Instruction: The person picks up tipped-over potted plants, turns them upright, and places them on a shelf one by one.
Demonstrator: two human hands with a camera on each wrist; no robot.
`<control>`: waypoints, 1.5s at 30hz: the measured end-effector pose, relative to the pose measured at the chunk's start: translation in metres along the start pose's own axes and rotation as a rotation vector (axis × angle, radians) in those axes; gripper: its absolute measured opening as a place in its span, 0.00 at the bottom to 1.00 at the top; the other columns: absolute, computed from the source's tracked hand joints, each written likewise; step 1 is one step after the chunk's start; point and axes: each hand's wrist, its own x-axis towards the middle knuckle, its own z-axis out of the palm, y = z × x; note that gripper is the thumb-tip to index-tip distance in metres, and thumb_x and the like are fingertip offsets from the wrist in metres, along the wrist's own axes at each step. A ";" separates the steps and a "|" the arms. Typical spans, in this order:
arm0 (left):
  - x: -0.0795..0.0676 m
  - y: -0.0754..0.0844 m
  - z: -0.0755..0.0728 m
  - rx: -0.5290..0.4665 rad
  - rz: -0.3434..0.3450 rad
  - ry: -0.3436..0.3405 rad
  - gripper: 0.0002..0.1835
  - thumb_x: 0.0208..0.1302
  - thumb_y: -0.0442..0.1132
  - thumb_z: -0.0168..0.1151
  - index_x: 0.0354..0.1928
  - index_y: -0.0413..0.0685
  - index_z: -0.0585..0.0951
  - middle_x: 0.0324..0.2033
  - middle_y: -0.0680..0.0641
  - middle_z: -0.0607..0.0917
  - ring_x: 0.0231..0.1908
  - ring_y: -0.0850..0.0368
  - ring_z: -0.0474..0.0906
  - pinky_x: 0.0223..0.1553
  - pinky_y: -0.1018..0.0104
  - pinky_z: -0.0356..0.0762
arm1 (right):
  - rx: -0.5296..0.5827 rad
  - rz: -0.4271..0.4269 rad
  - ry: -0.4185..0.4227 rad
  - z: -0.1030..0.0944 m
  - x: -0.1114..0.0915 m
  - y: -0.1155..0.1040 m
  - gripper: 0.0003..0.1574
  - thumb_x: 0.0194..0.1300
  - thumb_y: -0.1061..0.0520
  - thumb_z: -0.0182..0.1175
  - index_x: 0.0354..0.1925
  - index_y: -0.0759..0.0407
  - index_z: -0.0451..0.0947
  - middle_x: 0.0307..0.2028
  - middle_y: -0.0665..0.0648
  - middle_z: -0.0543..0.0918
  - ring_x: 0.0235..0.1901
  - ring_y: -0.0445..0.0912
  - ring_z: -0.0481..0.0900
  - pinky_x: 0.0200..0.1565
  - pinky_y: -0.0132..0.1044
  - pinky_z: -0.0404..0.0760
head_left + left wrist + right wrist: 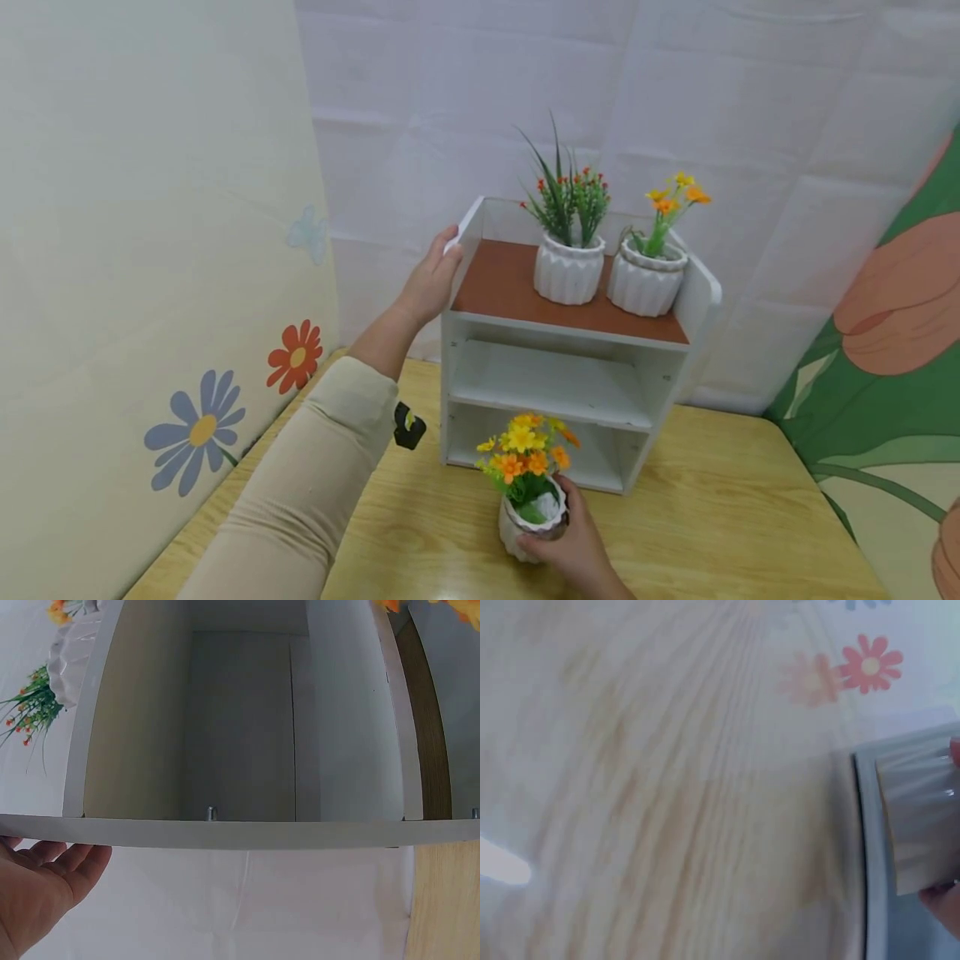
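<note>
My right hand grips a white ribbed flowerpot with yellow and orange flowers, thumb on the near side and fingers round the far rim. This pot is in front of a small white shelf unit, low over the table. The right wrist view catches the pot's side between finger and thumb. At the unit's upper left, my left hand holds the side panel; in the left wrist view its fingers lie against the panel's outer face.
On the unit's brown top stand a white pot with grassy leaves and red blossoms and a white pot with orange flowers. A small black object lies left of the unit on the wooden table. Printed cloth hangs around.
</note>
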 end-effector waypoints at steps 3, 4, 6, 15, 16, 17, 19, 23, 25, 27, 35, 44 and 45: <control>0.001 0.000 0.000 0.002 -0.003 0.000 0.30 0.77 0.53 0.30 0.77 0.58 0.49 0.67 0.35 0.66 0.63 0.37 0.66 0.63 0.35 0.65 | -0.010 -0.020 0.034 0.001 -0.007 -0.011 0.65 0.38 0.53 0.82 0.70 0.62 0.57 0.66 0.70 0.66 0.65 0.65 0.67 0.63 0.64 0.65; 0.001 0.000 0.000 0.002 -0.004 0.000 0.30 0.77 0.53 0.30 0.77 0.58 0.49 0.67 0.35 0.66 0.64 0.37 0.66 0.64 0.36 0.64 | -0.016 -0.026 0.043 0.001 -0.010 -0.015 0.65 0.38 0.53 0.82 0.69 0.62 0.58 0.66 0.69 0.66 0.64 0.65 0.67 0.63 0.63 0.65; 0.002 0.000 0.000 0.005 -0.006 -0.002 0.30 0.76 0.53 0.30 0.77 0.58 0.48 0.67 0.35 0.66 0.64 0.37 0.66 0.64 0.35 0.64 | -0.032 -0.051 0.060 0.001 -0.015 -0.023 0.64 0.39 0.53 0.82 0.69 0.62 0.58 0.66 0.70 0.67 0.64 0.65 0.68 0.63 0.63 0.66; 0.001 0.000 0.000 0.000 -0.008 -0.001 0.30 0.77 0.52 0.30 0.77 0.59 0.49 0.67 0.35 0.67 0.63 0.36 0.67 0.62 0.36 0.66 | -0.076 -0.067 0.135 0.001 -0.028 -0.054 0.66 0.36 0.50 0.82 0.69 0.61 0.58 0.64 0.68 0.70 0.62 0.63 0.70 0.62 0.61 0.67; 0.001 0.000 0.000 -0.003 -0.007 -0.002 0.30 0.77 0.52 0.30 0.77 0.59 0.49 0.67 0.35 0.67 0.62 0.36 0.67 0.62 0.36 0.66 | -0.073 -0.061 0.134 0.001 -0.029 -0.058 0.66 0.36 0.50 0.82 0.69 0.61 0.58 0.64 0.68 0.69 0.63 0.63 0.69 0.62 0.61 0.67; 0.001 0.000 0.000 -0.005 -0.006 -0.001 0.30 0.77 0.52 0.30 0.77 0.59 0.49 0.66 0.35 0.67 0.62 0.36 0.67 0.62 0.36 0.66 | -0.071 -0.056 0.136 0.000 -0.030 -0.062 0.67 0.36 0.50 0.82 0.69 0.61 0.58 0.65 0.68 0.69 0.63 0.63 0.69 0.62 0.61 0.67; 0.001 0.000 0.000 -0.008 -0.003 -0.003 0.30 0.77 0.52 0.30 0.77 0.59 0.49 0.66 0.34 0.67 0.62 0.37 0.67 0.62 0.37 0.66 | -0.071 -0.040 0.133 -0.001 -0.032 -0.071 0.67 0.37 0.49 0.82 0.70 0.61 0.57 0.65 0.68 0.68 0.64 0.64 0.68 0.62 0.62 0.67; 0.000 0.001 0.000 -0.014 -0.001 -0.004 0.30 0.77 0.52 0.30 0.77 0.59 0.49 0.66 0.35 0.68 0.61 0.38 0.68 0.62 0.37 0.67 | -0.082 -0.028 0.134 -0.005 -0.035 -0.089 0.68 0.38 0.47 0.82 0.71 0.58 0.56 0.66 0.67 0.66 0.64 0.63 0.68 0.62 0.63 0.68; 0.000 0.001 0.000 -0.012 0.001 -0.004 0.30 0.77 0.52 0.30 0.77 0.59 0.48 0.65 0.35 0.67 0.60 0.38 0.68 0.61 0.37 0.68 | -0.072 -0.032 0.136 -0.007 -0.036 -0.099 0.68 0.38 0.48 0.82 0.71 0.57 0.55 0.66 0.67 0.65 0.64 0.63 0.68 0.62 0.63 0.68; 0.000 0.000 0.000 -0.010 0.002 -0.001 0.30 0.76 0.52 0.30 0.77 0.58 0.49 0.65 0.34 0.68 0.60 0.38 0.68 0.60 0.38 0.68 | -0.052 -0.040 0.135 -0.009 -0.036 -0.110 0.68 0.38 0.48 0.81 0.71 0.56 0.55 0.66 0.66 0.65 0.64 0.62 0.68 0.62 0.62 0.69; 0.001 0.000 0.001 0.000 -0.011 0.006 0.30 0.77 0.52 0.30 0.77 0.59 0.49 0.65 0.34 0.68 0.60 0.37 0.69 0.61 0.38 0.68 | -0.012 -0.082 0.122 -0.026 -0.026 -0.152 0.65 0.41 0.49 0.81 0.70 0.55 0.56 0.66 0.63 0.66 0.64 0.58 0.69 0.61 0.58 0.71; -0.001 0.000 0.000 0.002 -0.016 -0.002 0.31 0.76 0.53 0.31 0.78 0.58 0.48 0.68 0.34 0.66 0.62 0.34 0.68 0.61 0.36 0.68 | -0.002 -0.137 0.100 -0.045 -0.006 -0.197 0.66 0.43 0.49 0.80 0.73 0.51 0.52 0.67 0.56 0.64 0.65 0.54 0.67 0.63 0.56 0.70; -0.001 0.000 0.000 0.001 -0.018 -0.006 0.31 0.76 0.53 0.31 0.78 0.59 0.48 0.69 0.34 0.65 0.63 0.34 0.67 0.61 0.35 0.68 | -0.011 -0.145 0.100 -0.047 -0.004 -0.203 0.67 0.43 0.48 0.80 0.73 0.51 0.52 0.68 0.56 0.64 0.66 0.54 0.67 0.63 0.56 0.70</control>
